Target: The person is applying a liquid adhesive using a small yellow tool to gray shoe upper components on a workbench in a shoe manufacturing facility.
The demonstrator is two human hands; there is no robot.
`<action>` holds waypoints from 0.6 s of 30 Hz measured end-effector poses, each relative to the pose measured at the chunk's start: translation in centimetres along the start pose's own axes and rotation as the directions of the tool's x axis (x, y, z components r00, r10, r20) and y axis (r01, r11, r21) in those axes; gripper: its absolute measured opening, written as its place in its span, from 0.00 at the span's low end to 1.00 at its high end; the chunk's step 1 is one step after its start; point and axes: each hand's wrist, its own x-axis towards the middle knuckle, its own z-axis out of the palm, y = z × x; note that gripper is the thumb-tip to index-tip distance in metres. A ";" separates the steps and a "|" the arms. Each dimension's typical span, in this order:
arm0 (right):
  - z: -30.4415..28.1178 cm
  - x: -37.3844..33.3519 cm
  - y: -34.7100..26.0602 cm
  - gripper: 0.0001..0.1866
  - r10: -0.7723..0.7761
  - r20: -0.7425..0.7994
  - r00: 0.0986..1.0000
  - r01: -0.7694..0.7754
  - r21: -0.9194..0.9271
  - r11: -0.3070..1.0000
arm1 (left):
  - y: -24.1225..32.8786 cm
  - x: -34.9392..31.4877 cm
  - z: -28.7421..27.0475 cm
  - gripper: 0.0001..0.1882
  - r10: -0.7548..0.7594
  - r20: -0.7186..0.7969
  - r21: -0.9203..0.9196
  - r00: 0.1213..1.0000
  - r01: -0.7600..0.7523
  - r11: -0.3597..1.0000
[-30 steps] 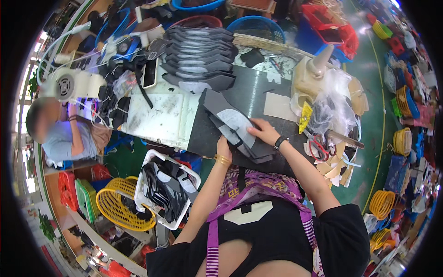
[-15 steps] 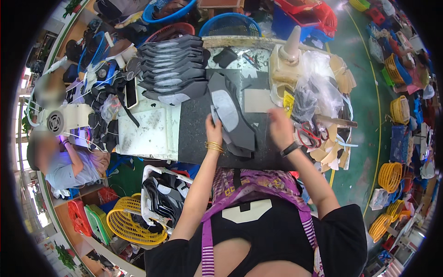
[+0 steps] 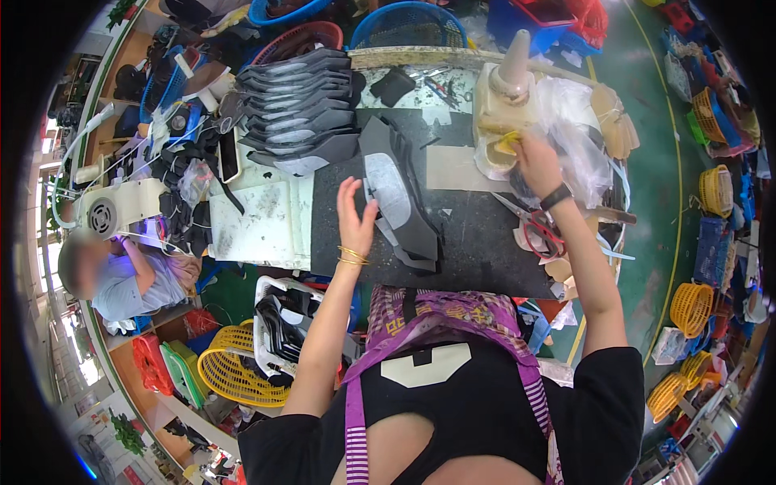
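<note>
Grey piece (image 3: pixel 392 190): lies aslant between the two grips, just to the right of the left grip and well to the left of the right grip; its upper face carries a pale rounded panel, and further dark layers show along its edges.
Left grip (image 3: pixel 356 226): thumb and fingers spread wide, with nothing held; the thumb is close to the piece's left edge, and whether it touches cannot be told.
Right grip (image 3: pixel 540 168): fingertips drawn together on a yellow packet (image 3: pixel 508 142), which the hand partly hides.
Black mat (image 3: pixel 477 230): spreads beneath the left grip and the piece, upon the tabletop (image 3: pixel 454 83).
Row of grey pieces (image 3: pixel 299 113): overlapping one another, beyond and to the left of the left grip, pale panels showing.
Beige sheet (image 3: pixel 453 168): flat, to the left of the right grip.
Cone (image 3: pixel 512 73): upright on its holder, beyond the right grip.
Clear plastic (image 3: pixel 574 129): crumpled, just to the right of the right grip.
Scissors (image 3: pixel 529 234): red-handled, on the wearer's side of the right grip, beneath the wrist.
White basket (image 3: pixel 262 343): below and to the left of the left grip, filled with dark and pale pieces.
Co-worker (image 3: pixel 129 291): seated well to the left of the left grip.
</note>
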 end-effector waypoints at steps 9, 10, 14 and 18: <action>0.7 1.5 -3.2 0.09 0.487 0.333 0.808 -0.578 0.283 0.765 | -0.2 1.9 1.7 0.32 0.106 0.331 0.160 0.938 -0.166 0.973; 2.4 1.6 -3.7 0.10 0.442 0.384 0.811 -0.580 0.628 0.518 | 0.0 2.4 1.7 0.32 0.065 0.383 0.172 0.922 -0.140 0.975; 7.9 5.7 -8.0 0.11 0.061 0.357 0.932 -0.351 0.850 0.392 | -0.7 1.9 1.5 0.32 0.008 0.406 0.200 0.914 -0.097 0.975; 13.7 8.6 -7.3 0.09 -0.027 0.257 0.966 -0.203 0.817 0.539 | -0.3 1.5 1.6 0.32 -0.038 0.417 0.212 0.908 -0.057 0.976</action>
